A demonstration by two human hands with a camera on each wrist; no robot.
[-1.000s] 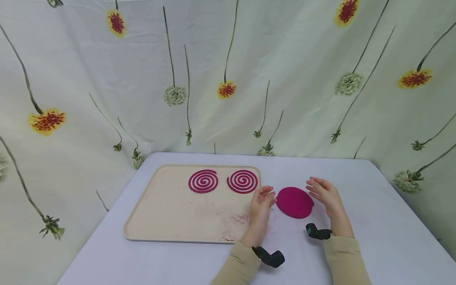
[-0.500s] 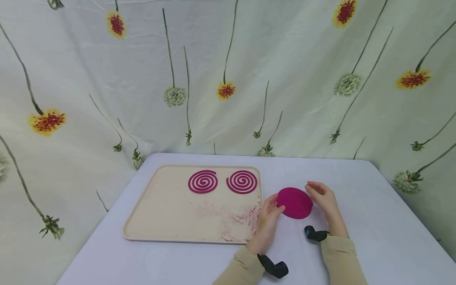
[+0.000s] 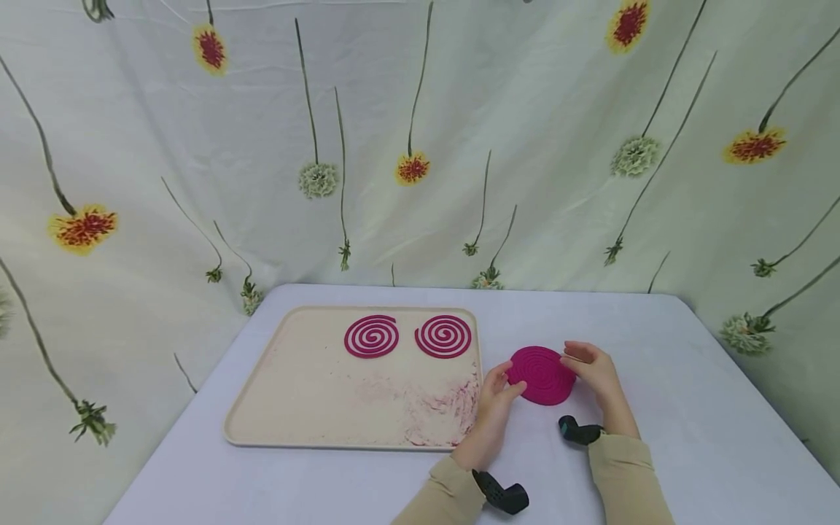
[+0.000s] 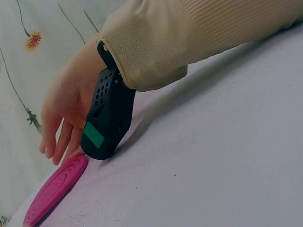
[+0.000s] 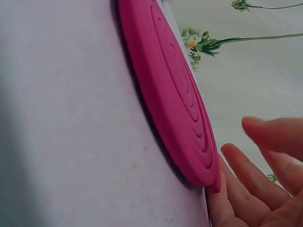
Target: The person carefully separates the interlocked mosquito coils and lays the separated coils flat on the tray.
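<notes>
A magenta double mosquito coil (image 3: 541,377), pressed together as a thick disc, lies on the white table to the right of the tray. My left hand (image 3: 487,419) is at its left rim, with thumb and fingertip overlapping the edge in the head view. In the left wrist view, the fingers (image 4: 61,142) hang fairly straight beside the coil (image 4: 56,187); the wrist camera hides the thumb. At the opposite rim is my right hand (image 3: 597,379). Seen from the right wrist, its fingers (image 5: 244,189) lie along the coil's end, while the thumb stands apart from the surface.
A beige tray (image 3: 308,394) occupies the table's left half, its right part smeared with reddish crumbs. Two separate spiral coils, one on the left (image 3: 371,337) and one on the right (image 3: 443,337), lie near its far edge. Behind hangs a flower-print cloth (image 3: 367,109).
My left hand has moved right, off the tray's edge to the coil's left rim. My right hand has come down and closer to the right rim. The coil has stayed in place.
</notes>
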